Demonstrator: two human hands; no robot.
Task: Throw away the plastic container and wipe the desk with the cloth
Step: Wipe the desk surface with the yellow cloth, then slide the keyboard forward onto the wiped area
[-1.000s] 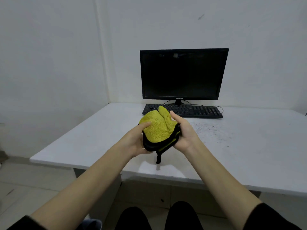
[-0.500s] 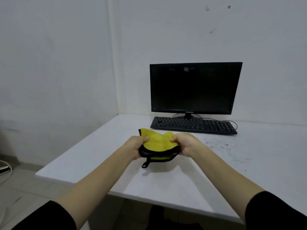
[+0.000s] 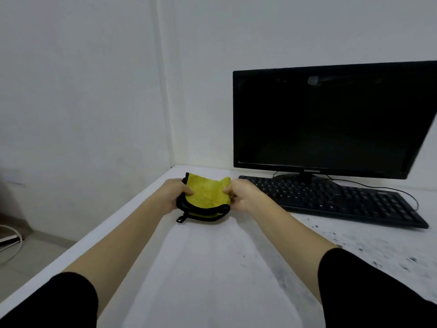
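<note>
A yellow cloth with a black border and a small black loop is bunched between both hands, low over the white desk near its far left corner. My left hand grips its left side and my right hand pinches its right side. Dark specks of dirt are scattered over the desk's right part, in front of the keyboard. No plastic container is in view.
A black monitor stands at the back right with a black keyboard in front of it, close to my right hand. White walls meet behind the desk's left corner. Cables lie on the tiled floor at left.
Both hands have carried the cloth forward and down toward the desk's far left. The view has come closer to the desk and turned left.
</note>
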